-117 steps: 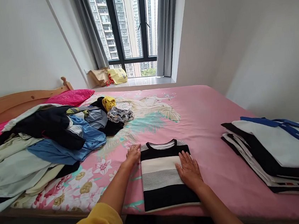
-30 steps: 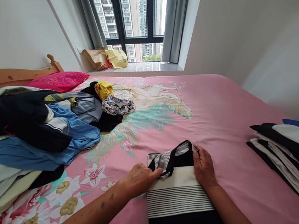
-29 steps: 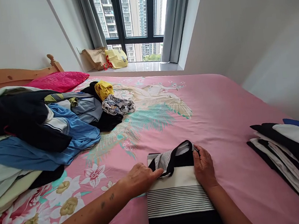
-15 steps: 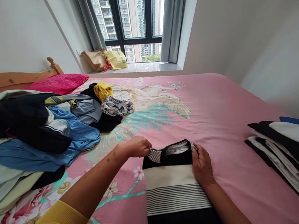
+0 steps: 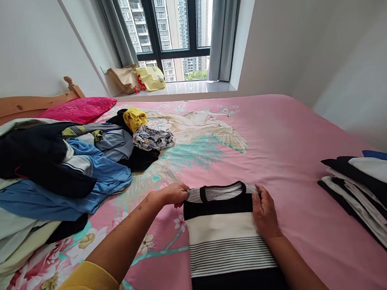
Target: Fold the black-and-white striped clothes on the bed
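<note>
A folded black and white striped top (image 5: 226, 238) lies flat on the pink floral bedsheet (image 5: 276, 141) right in front of me, collar pointing away. My left hand (image 5: 173, 194) pinches the top's left shoulder corner, fingers closed on the fabric. My right hand (image 5: 264, 211) grips the right shoulder edge, thumb on top and palm resting on the cloth. A yellow sleeve covers my left upper arm.
A loose heap of unfolded clothes (image 5: 51, 174) fills the left of the bed, with a yellow garment (image 5: 134, 118) and a patterned one (image 5: 152, 139) at its far end. A stack of folded clothes (image 5: 375, 195) sits at the right. Pink pillow (image 5: 78, 109), wooden headboard and paper bags (image 5: 138, 77) on the windowsill lie beyond.
The collar end was rumpled and lifted a second ago. Both hands have pulled it out flat, the left hand moving outward to the shoulder corner.
</note>
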A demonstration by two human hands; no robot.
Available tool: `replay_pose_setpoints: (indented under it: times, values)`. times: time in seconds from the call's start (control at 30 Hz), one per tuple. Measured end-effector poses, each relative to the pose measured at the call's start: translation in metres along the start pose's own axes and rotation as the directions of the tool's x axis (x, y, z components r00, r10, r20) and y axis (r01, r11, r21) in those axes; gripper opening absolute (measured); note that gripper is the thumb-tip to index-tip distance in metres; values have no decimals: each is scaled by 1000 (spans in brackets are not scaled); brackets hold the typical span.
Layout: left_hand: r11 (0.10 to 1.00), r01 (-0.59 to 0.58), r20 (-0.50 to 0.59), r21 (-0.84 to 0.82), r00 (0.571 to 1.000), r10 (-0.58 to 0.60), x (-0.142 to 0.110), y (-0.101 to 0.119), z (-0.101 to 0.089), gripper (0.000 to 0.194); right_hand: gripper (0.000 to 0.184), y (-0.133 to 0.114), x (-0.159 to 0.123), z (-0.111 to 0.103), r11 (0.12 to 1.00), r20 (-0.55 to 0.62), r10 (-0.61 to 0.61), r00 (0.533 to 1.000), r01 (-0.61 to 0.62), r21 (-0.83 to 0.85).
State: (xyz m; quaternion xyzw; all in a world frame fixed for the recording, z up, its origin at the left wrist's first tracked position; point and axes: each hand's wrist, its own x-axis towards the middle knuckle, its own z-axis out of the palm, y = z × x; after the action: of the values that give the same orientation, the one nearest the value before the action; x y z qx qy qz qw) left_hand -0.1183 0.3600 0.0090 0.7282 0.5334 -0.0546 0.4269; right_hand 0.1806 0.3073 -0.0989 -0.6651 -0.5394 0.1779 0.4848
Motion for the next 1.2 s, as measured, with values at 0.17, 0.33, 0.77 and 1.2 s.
replay_pose_setpoints:
  times: [0.17,0.33,0.77,1.2]
  values:
    - [989,-30,-11,-143,1000,28,1,-5,4,9,58,9,10,-14,990,67,138,988,-139,13]
    - [984,-23,-14,-178,1000,21,4,-11,4,8,56,15,11,-24,979,133,13,991,15,-204]
    - [937,58,73,-345,997,-35,23,-33,12,15,30,6,100,-49,908,757,389,526,-358,-218]
    - [905,44,97,-422,995,-3,28,-32,4,9,18,28,140,-37,773,999,40,16,-634,-20]
